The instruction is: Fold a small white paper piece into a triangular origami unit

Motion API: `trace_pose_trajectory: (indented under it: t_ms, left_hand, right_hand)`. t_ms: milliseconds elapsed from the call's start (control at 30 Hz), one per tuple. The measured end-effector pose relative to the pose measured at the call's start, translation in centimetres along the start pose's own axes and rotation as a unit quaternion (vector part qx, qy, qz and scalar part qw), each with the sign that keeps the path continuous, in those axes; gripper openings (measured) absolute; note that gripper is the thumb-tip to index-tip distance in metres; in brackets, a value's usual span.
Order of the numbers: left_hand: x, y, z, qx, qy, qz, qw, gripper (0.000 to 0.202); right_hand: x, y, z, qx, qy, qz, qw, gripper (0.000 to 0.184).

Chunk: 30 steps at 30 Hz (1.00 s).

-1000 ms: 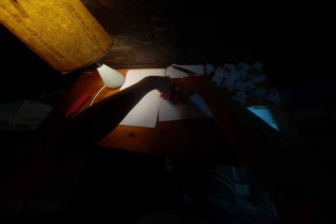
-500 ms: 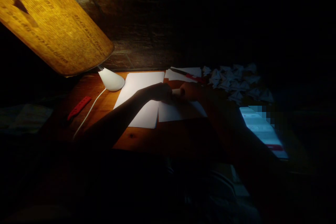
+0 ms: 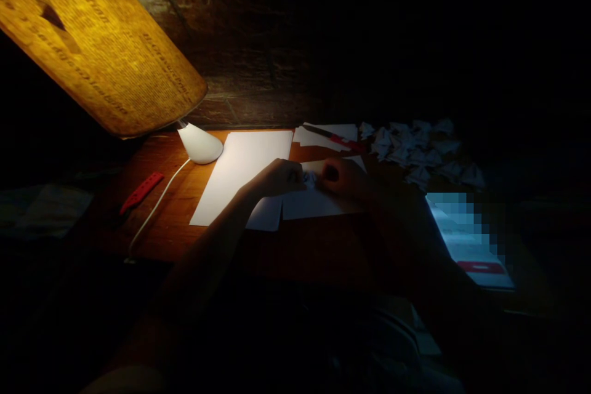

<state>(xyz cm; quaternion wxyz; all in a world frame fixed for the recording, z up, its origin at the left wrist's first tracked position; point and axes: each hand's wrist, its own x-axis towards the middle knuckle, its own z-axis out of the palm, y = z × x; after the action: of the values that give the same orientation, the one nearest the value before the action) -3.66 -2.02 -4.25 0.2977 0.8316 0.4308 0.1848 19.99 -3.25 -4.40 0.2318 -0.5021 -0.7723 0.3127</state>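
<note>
A small folded white paper piece [image 3: 309, 180] is between my hands, above a white sheet [image 3: 318, 204] on the wooden table. My left hand [image 3: 281, 177] is closed, its fingertips pinching the piece's left side. From the other side my right hand [image 3: 345, 176] has curled fingers on the piece's right edge. Shadow hides the exact finger contact and the folds. Left of that sheet lies a stack of white paper [image 3: 244, 166], partly under my left wrist.
A lamp with a printed yellow shade [image 3: 106, 55] and white base [image 3: 201, 144] stands left, its cord [image 3: 159, 206] trailing forward. Near it lies a red object [image 3: 142, 192]. Behind are a red-and-black knife-like tool [image 3: 330, 135] on paper and several folded paper pieces [image 3: 415, 144]. A lit phone [image 3: 471, 240] lies right.
Both hands have shifted slightly toward me and tilted, so the folded paper piece shows between the fingertips. The whole view has moved slightly.
</note>
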Motion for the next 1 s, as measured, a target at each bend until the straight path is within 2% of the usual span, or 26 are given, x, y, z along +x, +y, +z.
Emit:
trace_pose_trajectory:
  t_ms: [167,400,467,600,800,1000]
  left_hand:
    - [-0.4,1.0,0.7,0.027,0.032,0.059,0.997,0.021]
    - [-0.1,1.1,1.4,0.068,0.167,0.137,0.974,0.009]
    - [0.0,0.8,1.3,0.072,0.160,0.153,0.973,0.006]
    - [0.1,0.0,1.3,0.081,0.094,0.178,0.976,0.019]
    - [0.4,-0.5,1.3,0.085,0.106,0.205,0.969,0.019]
    - [0.5,-0.2,1.0,0.068,0.085,0.187,0.976,0.019]
  right_hand:
    - [-0.4,0.5,0.0,0.009,-0.008,-0.021,1.000,0.018]
    - [-0.4,0.4,-0.4,-0.001,-0.018,-0.022,1.000,0.018]
    - [-0.4,0.4,-0.4,0.002,-0.018,-0.020,1.000,0.018]
    - [-0.4,0.6,-0.2,-0.005,0.000,-0.028,1.000,0.019]
    - [-0.4,0.8,-0.1,0.003,0.001,-0.044,0.999,0.021]
    - [-0.5,1.0,0.3,0.022,0.013,-0.070,0.997,0.014]
